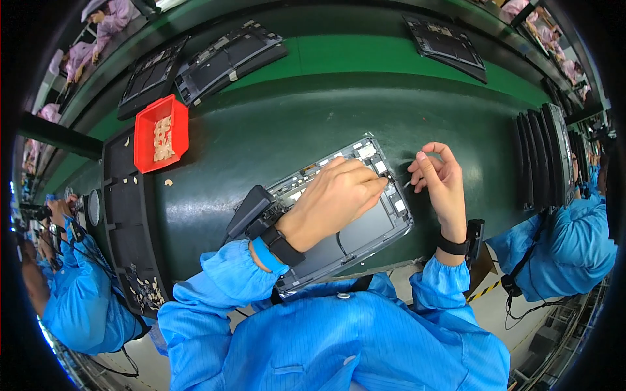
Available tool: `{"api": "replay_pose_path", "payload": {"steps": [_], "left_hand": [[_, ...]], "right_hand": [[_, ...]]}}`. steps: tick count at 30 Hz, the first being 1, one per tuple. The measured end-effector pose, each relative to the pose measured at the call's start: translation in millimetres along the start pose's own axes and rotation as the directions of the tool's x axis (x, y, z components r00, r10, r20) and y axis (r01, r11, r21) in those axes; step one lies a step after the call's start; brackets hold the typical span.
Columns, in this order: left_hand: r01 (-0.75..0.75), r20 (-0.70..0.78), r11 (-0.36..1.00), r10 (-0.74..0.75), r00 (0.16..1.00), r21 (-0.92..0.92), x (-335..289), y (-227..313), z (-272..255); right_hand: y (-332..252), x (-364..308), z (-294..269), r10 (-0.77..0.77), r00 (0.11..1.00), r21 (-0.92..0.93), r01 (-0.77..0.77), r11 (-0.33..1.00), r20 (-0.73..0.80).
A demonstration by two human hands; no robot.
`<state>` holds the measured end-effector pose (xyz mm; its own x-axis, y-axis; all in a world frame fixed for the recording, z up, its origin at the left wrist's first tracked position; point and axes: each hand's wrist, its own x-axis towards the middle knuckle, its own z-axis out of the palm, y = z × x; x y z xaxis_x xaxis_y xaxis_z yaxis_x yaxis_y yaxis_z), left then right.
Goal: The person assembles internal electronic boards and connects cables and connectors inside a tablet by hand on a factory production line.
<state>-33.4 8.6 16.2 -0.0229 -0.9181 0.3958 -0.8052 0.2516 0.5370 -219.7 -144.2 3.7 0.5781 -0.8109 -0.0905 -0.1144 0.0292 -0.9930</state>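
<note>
Partly filled red bin (179,127): beige pieces (163,138); left fingers (373,185) at device (362,231).

– How can this place be classed?
– As a factory, with electronics being assembled: an opened flat device (368,229) is laid on a long green bench (261,130), and more opened devices (231,58) are set beyond it.
– By what else is it shown?
– Blue smocks (561,241) are worn on both sides; people in pink (117,23) are seen farther off.

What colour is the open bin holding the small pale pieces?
The bin is bright red, showing best in the head view.
</note>
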Motion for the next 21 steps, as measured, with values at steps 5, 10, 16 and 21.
{"api": "replay_pose_path", "payload": {"steps": [5,10,16,21], "left_hand": [[-0.078,0.046,0.996,0.076,0.996,0.047,4.4,1.5,-1.3],[-0.098,0.048,0.992,0.094,0.994,0.080,3.5,4.3,-1.8],[-0.060,0.080,0.996,0.054,0.995,0.067,4.7,5.8,-4.8],[-0.083,0.076,0.995,0.078,0.994,0.057,6.7,0.9,-3.7]], "right_hand": [[16.5,2.5,-16.3,0.027,1.000,0.188,-0.028,0.982,0.009],[17.1,0.9,-15.5,0.003,1.000,0.168,-0.008,0.986,0.027],[18.2,0.6,-14.5,0.005,1.000,0.151,-0.009,0.988,0.026],[19.9,2.1,-15.6,0.004,1.000,0.146,-0.007,0.989,0.018]]}}
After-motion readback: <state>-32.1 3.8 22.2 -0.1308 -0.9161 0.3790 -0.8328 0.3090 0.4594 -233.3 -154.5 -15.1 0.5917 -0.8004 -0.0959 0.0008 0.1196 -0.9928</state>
